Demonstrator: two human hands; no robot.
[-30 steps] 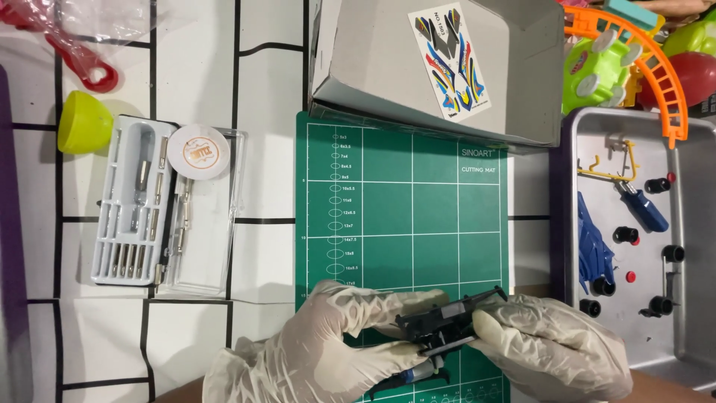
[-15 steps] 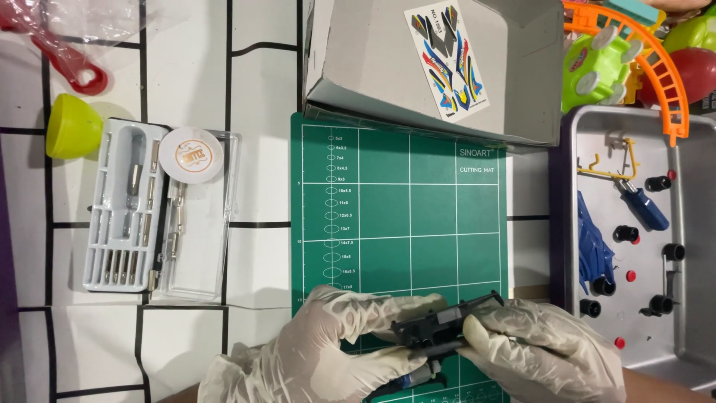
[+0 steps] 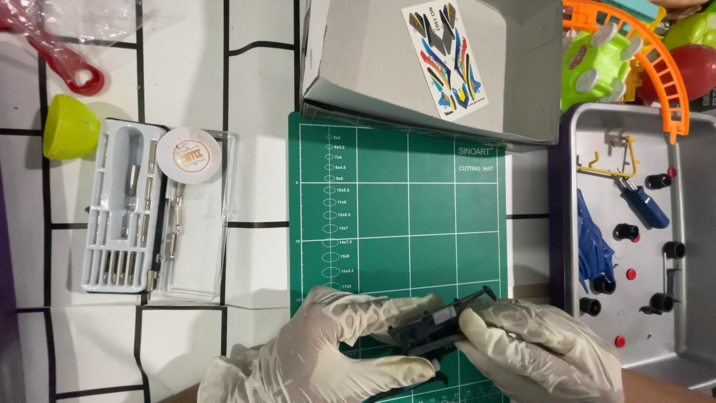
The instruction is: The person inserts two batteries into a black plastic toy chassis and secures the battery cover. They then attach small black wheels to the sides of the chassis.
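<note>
I have both gloved hands low on the green gridded cutting mat, at about six o'clock in the head view; between them sits a small black plastic chassis-like part, lifted just off the mat rather than lying on it. My left hand grasps it from the nine o'clock side, thumb under and fingers curled over its near end; my right hand clenches its three o'clock end, forefinger laid along the top edge.

As I judge it, the assembly is early: the black part looks bare, with no wheels or shell on it that I can see. At three o'clock the grey metal tray holds loose pieces: small black wheels, a blue shaped body piece, a blue-handled small tool and a yellow wire-like frame; none of these touches the part. At nine o'clock the open grey case of screwdriver bits lies untouched, a round white tin resting on it. At twelve o'clock a grey cardboard box carries a colourful sticker sheet, seemingly unused; fitting and decoration appear left.
</note>
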